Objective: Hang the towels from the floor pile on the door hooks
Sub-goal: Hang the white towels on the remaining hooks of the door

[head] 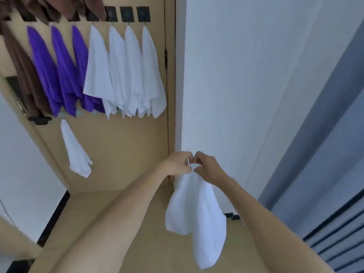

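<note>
A white towel (pixel 199 215) hangs in the air in front of me, held at its top corner by both hands. My left hand (pixel 177 163) pinches a small white loop at that corner, and my right hand (pixel 206 166) pinches the cloth right beside it. On the tan door (pixel 126 146) a row of black hooks (pixel 127 14) carries brown towels (pixel 21 71), three purple towels (pixel 59 71) and several white towels (pixel 122 71). Lower on the door one more white towel (pixel 75 150) hangs alone. The floor pile is out of view.
A white wall (pixel 236 75) stands right of the door, with a grey panel (pixel 319 154) further right. The door's dark handle (pixel 39 120) sticks out at left. Tan floor (pixel 118 203) lies below my arms. Striped dark-and-white fabric (pixel 342 243) fills the lower right corner.
</note>
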Demonstrator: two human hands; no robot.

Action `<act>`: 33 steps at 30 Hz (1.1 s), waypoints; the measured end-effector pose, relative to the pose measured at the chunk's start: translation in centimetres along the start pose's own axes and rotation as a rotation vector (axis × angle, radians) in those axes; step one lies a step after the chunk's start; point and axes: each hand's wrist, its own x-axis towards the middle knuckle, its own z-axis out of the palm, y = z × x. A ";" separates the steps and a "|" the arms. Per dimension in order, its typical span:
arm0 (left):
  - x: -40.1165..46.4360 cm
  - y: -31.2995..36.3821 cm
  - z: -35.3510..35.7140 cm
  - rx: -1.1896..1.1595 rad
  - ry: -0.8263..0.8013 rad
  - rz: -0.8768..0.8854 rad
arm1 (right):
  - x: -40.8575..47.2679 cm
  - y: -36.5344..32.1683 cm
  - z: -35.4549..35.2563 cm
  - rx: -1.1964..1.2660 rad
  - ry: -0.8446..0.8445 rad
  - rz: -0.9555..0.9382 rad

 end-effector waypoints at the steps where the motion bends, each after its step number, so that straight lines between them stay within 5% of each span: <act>1: -0.9 -1.5 -0.9 0.002 0.026 -0.008 | 0.7 -1.3 1.4 0.004 -0.016 -0.024; 10: -7.4 -14.0 -9.2 0.145 0.152 -0.053 | 6.1 -10.8 9.7 -0.165 -0.296 -0.029; 17: -12.2 -21.4 -14.4 0.188 0.235 -0.175 | 9.3 -16.1 16.0 -0.192 -0.300 -0.075; 27: -15.4 -25.8 -18.0 -0.206 0.236 -0.257 | 13.6 -23.7 21.8 0.036 -0.401 -0.174; 33: -15.2 -29.3 -20.9 -0.141 0.316 -0.310 | 18.3 -22.9 24.0 -0.086 -0.533 -0.155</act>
